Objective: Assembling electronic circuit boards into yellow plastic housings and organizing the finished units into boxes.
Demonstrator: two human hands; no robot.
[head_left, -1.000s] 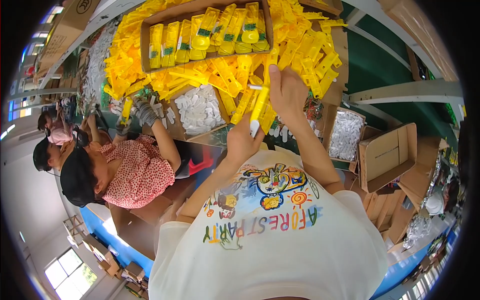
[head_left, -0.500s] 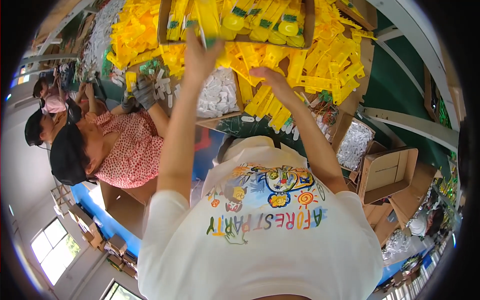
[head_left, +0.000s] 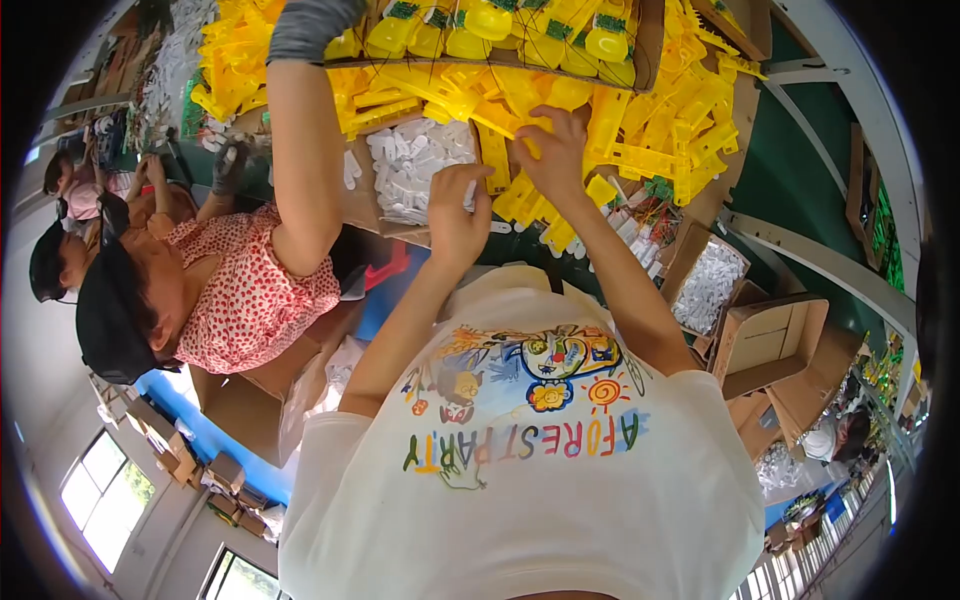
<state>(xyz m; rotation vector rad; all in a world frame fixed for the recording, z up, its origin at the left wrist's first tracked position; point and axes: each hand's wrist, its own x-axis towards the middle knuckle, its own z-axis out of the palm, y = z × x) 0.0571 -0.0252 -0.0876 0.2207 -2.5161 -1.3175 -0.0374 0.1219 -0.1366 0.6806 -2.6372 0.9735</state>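
My left hand [head_left: 459,217] is at the near right corner of a cardboard box of small white plastic pieces [head_left: 412,165]. Its fingers are curled in, and whatever they hold cannot be made out. To its right, my right hand [head_left: 553,160] reaches over the heap of yellow plastic parts [head_left: 655,125]. Its thumb and fingers are bent round a yellow plastic piece [head_left: 530,147], mostly covered by the hand. Beyond my hands, a cardboard tray [head_left: 600,82] holds yellow parts with green circuit boards and dark wires.
A co-worker's arm in a grey glove [head_left: 312,30] reaches across the table from the left. Wires [head_left: 640,215] and white pieces lie right of my right hand. Further right are a second box of white pieces [head_left: 708,285] and an open cardboard box [head_left: 770,345].
My left hand has come down from the tray, without the yellow part, to the white pieces. My right hand has curled over the yellow heap. The co-worker's gloved arm has reached toward the tray.
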